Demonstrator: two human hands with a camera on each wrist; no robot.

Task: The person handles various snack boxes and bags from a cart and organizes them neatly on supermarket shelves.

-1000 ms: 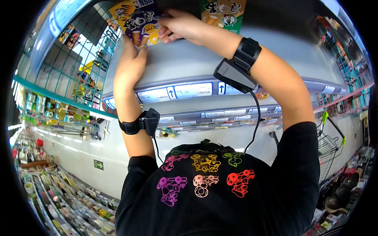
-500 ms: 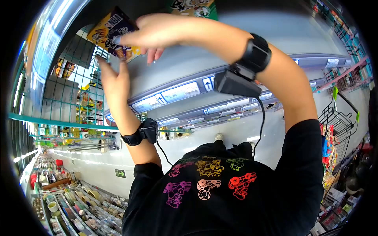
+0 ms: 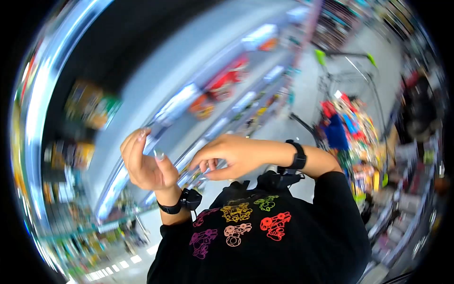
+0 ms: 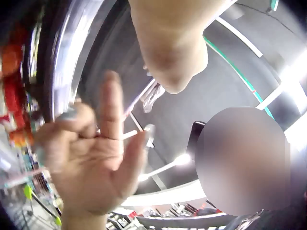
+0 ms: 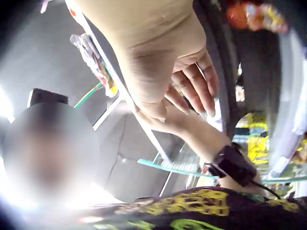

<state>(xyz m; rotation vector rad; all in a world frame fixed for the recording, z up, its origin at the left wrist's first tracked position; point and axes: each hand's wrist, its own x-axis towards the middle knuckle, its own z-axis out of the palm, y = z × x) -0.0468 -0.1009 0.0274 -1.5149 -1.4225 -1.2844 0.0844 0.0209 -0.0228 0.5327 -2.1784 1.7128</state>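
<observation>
In the head view, the left hand is raised before the shelf edge, its fingers loosely bent and holding nothing. The right hand hangs beside it near the chest, fingers loosely bent, with nothing in it. Blurred boxes, one partly green, stand on the dark shelf at the left, away from both hands. The left wrist view has the left hand empty, palm showing. In the right wrist view the right hand is empty too, and the left forearm passes beyond it.
A wire shopping cart at the right bears a heap of colourful packages. Shelf edges with labels run diagonally, with red packages on a lower shelf. More stocked shelving lies at the lower right.
Both hands have come away from the purple and yellow box and drawn back toward the body. The view has swung right, so the shelf lies at the left and more of the loaded cart shows.
</observation>
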